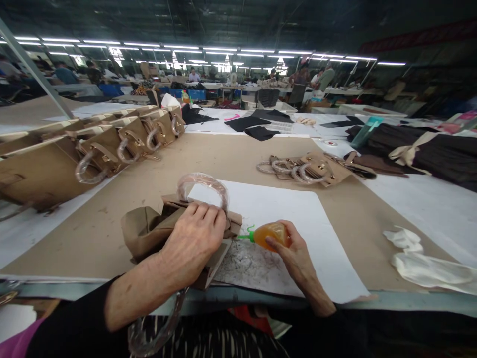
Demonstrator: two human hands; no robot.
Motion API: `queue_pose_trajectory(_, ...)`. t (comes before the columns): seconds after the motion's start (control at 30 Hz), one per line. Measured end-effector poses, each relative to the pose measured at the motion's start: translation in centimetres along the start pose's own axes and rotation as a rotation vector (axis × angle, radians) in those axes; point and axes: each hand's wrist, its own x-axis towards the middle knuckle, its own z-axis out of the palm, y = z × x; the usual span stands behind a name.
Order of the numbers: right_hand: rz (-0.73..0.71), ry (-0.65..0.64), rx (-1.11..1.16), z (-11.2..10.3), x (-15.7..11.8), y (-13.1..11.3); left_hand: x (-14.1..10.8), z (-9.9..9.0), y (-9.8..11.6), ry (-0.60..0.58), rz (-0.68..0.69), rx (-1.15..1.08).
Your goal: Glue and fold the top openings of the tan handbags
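A brown bag piece [145, 231] with plastic-wrapped loop handles lies at the table's front edge, one handle standing up behind my hand and the other hanging over the edge. My left hand [197, 233] is closed on the bag's upper part, its fingertips hidden behind the material. In my right hand [296, 253] is a squeeze bottle [269, 236] of amber liquid, tipped on its side. The bottle's green nozzle [245, 236] points left, right beside the bag's edge. Under both lies a white sheet [294, 209] with dark smears.
Tan bags [40, 164] with wrapped handles stand in rows at the left. Flat bag pieces with handles [313, 169] lie at the back right. Dark fabric [439, 154] is heaped at the far right, with a crumpled white cloth [428, 266] nearer. People sit farther back.
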Motion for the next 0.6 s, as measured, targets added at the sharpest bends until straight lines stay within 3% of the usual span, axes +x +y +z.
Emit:
queue_pose_trajectory(0.1,0.016,-0.003,0.022,-0.1,0.0,0.2,-0.8,0.5,0.1,0.095,0.006,0.025)
queue_pose_trajectory(0.6,0.122,-0.098,0.180,0.2,-0.4,1.6,-2.7,1.2,0.4,0.209,-0.005,-0.010)
